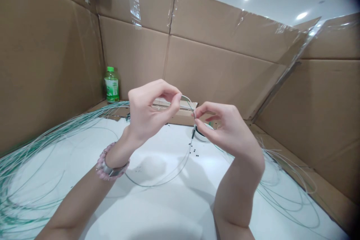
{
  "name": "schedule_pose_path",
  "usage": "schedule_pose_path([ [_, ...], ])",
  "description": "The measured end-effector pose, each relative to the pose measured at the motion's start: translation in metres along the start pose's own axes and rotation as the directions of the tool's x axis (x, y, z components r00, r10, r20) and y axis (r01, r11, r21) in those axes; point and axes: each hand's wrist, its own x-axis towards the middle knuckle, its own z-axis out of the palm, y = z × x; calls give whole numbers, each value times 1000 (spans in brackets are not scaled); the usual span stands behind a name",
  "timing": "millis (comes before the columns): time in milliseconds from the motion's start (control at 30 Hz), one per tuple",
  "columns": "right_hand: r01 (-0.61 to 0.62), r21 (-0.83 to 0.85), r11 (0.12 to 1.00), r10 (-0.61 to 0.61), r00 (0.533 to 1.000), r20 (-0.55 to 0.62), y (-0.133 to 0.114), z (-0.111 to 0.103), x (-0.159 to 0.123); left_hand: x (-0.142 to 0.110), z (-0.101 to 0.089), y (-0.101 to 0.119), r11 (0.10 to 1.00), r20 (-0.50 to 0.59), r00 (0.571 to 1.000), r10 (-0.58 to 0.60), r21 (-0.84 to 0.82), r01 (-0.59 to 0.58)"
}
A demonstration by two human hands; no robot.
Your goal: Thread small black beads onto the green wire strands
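My left hand (150, 110) pinches a thin white cord (186, 98) between thumb and fingertips, and the cord arcs over towards my right hand (225, 129). That hand's thumb and forefinger grip the cord close to a small black bead (193, 132) threaded on it. Below the bead, the cord hangs in a long loop (157, 183) over the white table top (160, 210). Several loose black beads (194, 152) lie on the table under my hands. A small white bowl (203, 134) stands just behind my right hand, partly hidden by it.
Large bundles of green-and-white cords (30, 183) spread across the left of the table, with more loops (287, 204) on the right. Taped cardboard walls (225, 67) surround the table. A green-capped plastic bottle (111, 85) stands in the back left corner. A pink beaded bracelet (106, 161) circles my left wrist.
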Motion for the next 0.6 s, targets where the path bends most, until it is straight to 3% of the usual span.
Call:
schedule_pose_path([
  [67, -2, 55, 998, 2, 1000, 7, 2, -2, 1, -1, 2, -1, 1000, 38, 999, -11, -16, 12],
  [200, 84, 194, 977, -47, 981, -188, -1, 6, 4, -4, 6, 1, 995, 125, 990, -59, -66, 68],
  [300, 117, 228, 967, -55, 964, -261, -2, 13, 7, -6, 10, 0, 971, 146, 982, -119, -191, 146],
  [433, 138, 285, 948, -37, 942, -334, -1, 13, 8, -16, 28, -18, 887, 200, 951, -235, -355, 294],
  [500, 154, 309, 939, -37, 934, -355, -2, 12, 7, -31, 44, -34, 873, 319, 905, -282, -306, 380],
  [533, 162, 316, 935, -41, 934, -356, -3, 11, 6, -41, 52, -42, 884, 426, 860, -282, -233, 405],
  [567, 169, 320, 932, -48, 934, -354, -4, 10, 5, -54, 60, -49, 903, 569, 777, -271, -129, 410],
  [600, 177, 324, 929, -56, 935, -351, -5, 9, 5, -67, 67, -55, 921, 695, 668, -267, -22, 390],
])
